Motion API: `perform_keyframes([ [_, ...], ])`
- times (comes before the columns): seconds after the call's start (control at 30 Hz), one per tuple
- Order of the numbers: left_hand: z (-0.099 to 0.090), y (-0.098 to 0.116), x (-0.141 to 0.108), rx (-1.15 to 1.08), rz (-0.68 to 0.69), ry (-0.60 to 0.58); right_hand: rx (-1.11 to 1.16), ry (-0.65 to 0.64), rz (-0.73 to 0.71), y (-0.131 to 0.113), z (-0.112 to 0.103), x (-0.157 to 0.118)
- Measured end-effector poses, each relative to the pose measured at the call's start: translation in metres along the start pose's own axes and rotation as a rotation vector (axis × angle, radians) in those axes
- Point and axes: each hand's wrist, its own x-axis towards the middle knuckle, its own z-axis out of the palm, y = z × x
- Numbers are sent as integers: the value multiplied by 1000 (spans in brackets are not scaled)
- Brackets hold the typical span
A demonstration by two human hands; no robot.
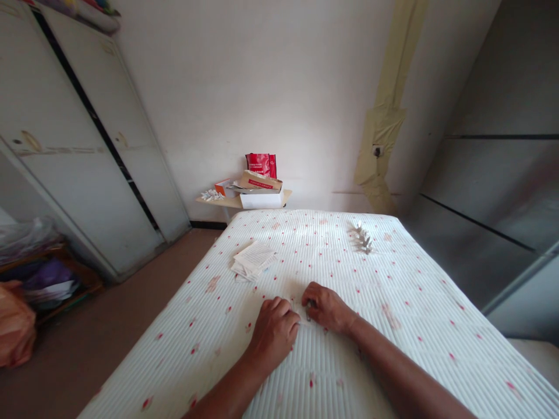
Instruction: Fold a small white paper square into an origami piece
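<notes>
My left hand (pixel 275 327) rests on the white quilted cover, fingers curled and pressed together. Just to its right, my right hand (pixel 328 306) is closed in a pinch, its thumb and forefinger turned toward the left hand. A small pale piece of paper (pixel 304 320) shows between the two hands, mostly hidden by the fingers. Beyond the left hand lies a loose stack of printed paper sheets (pixel 253 259). Farther off on the right is a cluster of small folded paper pieces (pixel 363 238), pointed and greyish white.
The mattress (pixel 349 361) has a ribbed cover with red flower prints. Past its far edge, a small table (pixel 227 202) bears a white box (pixel 262 201), a red bag (pixel 261 165) and more folded paper pieces (pixel 212 195). Metal cabinets (pixel 87 145) stand at left.
</notes>
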Motion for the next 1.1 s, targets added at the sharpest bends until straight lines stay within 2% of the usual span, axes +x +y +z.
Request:
perform_keyframes([
  [0.27,5,-1,5,-33,-99,-51,106,-64,-36,-2,-11,-7],
  [0.47,7,-3,6,-40,-100,-34,137,-91,-52,3,-11,-8],
  [0.57,7,-4,4,-25,-15,-6,123,-103,-56,3,-12,-8],
  [0.73,7,-14,-3,2,221,59,34,-120,-115,-6,-13,-12],
  [0.83,3,-25,-4,15,270,72,-64,-128,-143,-10,-11,-16],
  [0.97,-7,-31,-6,7,233,30,-145,-132,-151,-13,-7,-19],
  [1.1,-15,-20,-11,30,114,-16,-170,-112,-140,-15,-5,-20],
])
